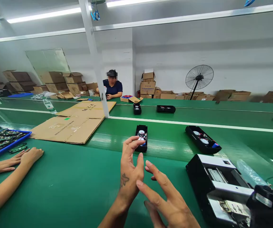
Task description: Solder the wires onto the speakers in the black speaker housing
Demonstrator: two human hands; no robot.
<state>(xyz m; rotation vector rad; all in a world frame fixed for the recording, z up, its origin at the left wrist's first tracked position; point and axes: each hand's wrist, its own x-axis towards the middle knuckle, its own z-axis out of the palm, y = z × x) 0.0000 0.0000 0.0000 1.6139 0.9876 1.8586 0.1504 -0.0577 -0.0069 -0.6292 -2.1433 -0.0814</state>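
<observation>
My left hand [131,167] is raised over the green mat, fingers apart and holding nothing, with a small tattoo near the wrist. Close on its right is my right hand [167,193], fingers spread, also without anything in it; its fingertips are near the left thumb and wrist. Just beyond my left fingers, a black case [145,129] with round white-rimmed parts lies on the green belt, partly covered by the fingertips. Another such case [199,142] sits at an angle farther right.
A black and silver machine [198,183] stands at the right. Flattened cardboard [69,129] and a blue tray [24,136] of circuit boards lie left. Another person's hands [29,156] rest on the mat. Across the belt sits a person [113,88].
</observation>
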